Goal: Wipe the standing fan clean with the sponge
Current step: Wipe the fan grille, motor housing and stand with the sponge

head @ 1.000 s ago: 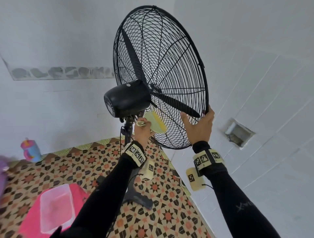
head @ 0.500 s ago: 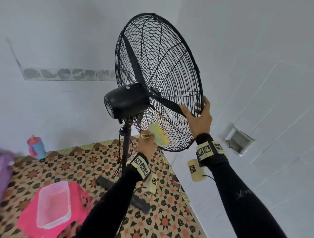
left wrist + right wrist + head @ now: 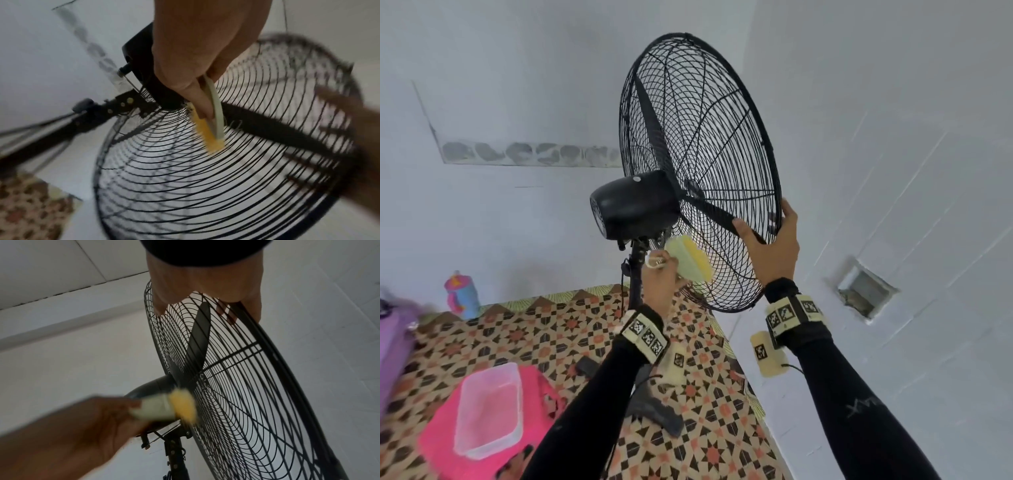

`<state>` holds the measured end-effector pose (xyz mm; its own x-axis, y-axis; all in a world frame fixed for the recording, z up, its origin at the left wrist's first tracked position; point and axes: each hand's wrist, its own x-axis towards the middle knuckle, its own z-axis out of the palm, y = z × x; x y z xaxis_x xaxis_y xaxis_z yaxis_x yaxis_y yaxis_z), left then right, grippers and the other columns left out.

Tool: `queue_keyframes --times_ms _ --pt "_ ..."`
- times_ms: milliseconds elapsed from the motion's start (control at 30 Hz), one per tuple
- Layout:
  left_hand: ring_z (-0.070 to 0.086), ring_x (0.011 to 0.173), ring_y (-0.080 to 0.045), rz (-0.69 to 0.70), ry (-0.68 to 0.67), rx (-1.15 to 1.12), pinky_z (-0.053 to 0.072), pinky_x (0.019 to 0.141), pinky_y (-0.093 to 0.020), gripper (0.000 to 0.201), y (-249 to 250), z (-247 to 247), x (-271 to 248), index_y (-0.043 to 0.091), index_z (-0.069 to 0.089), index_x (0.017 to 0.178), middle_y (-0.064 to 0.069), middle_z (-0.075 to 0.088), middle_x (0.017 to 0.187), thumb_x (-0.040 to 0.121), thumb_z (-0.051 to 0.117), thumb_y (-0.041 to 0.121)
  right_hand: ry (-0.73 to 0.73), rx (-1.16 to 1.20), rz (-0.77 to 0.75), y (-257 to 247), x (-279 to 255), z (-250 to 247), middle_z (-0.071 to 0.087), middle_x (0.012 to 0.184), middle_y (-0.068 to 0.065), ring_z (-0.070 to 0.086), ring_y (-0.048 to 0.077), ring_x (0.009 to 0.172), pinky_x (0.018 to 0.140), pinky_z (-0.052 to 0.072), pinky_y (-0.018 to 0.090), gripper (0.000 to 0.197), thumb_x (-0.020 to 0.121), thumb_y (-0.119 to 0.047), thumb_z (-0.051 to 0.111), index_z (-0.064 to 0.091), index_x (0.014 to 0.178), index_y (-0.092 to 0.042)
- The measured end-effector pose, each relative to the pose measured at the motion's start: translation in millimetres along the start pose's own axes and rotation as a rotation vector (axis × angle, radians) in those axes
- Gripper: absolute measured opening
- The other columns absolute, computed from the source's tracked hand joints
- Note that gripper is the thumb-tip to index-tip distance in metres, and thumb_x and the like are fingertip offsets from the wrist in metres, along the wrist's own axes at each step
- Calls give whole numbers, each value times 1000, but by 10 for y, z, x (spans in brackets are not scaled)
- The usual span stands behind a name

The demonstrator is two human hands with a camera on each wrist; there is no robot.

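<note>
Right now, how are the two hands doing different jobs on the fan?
The left hand pinches the yellow sponge; the right hand holds no tool. The left hand is low, by the motor housing; the right hand grips the cage rim at the outer edge. Both are at the fan's rear cage and wear black sleeves.

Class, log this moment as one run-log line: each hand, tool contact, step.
left hand: holds sponge | sponge: on rear grille, below motor | right hand: grips rim | step: wiping
</note>
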<state>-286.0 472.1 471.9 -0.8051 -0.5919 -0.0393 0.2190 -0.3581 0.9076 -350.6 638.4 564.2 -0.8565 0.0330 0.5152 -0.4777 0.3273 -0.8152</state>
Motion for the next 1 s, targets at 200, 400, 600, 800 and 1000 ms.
queue_keyframes --times_ms 200,400,600,800,1000 --pt "61 121 -33 -57 11 1 65 79 -43 21 -6 75 145 20 51 92 -11 58 132 101 57 2 43 -1 14 15 -35 48 54 141 -6 52 14 130 110 47 44 95 74 -68 78 34 149 -31" --pt "61 124 -39 -106 -31 -145 64 79 -41 20 -16 23 190 18 52 93 -16 56 138 99 59 1 39 -10 8 -5 -48 59 54 141 -6 52 14 131 110 47 44 96 73 -71 76 34 149 -31" --pt "60 123 -40 -190 16 -173 63 65 -31 22 -104 28 144 17 50 90 -16 56 139 100 58 -2 79 -9 11 25 -84 92 53 143 -7 51 13 132 110 46 46 97 73 -73 75 33 150 -32" --pt "65 116 -34 -97 -65 -215 65 77 -38 24 128 -19 51 19 49 88 -8 59 127 101 57 1 61 -19 10 -16 -75 112 51 145 -9 48 12 135 112 44 46 98 73 -70 76 32 152 -31" --pt "58 127 -40 -154 10 -83 63 70 -32 14 -328 -4 -93 15 53 96 -17 55 141 100 58 2 85 -7 7 -12 -152 115 50 146 -10 47 12 135 113 43 46 97 73 -69 76 32 151 -32"
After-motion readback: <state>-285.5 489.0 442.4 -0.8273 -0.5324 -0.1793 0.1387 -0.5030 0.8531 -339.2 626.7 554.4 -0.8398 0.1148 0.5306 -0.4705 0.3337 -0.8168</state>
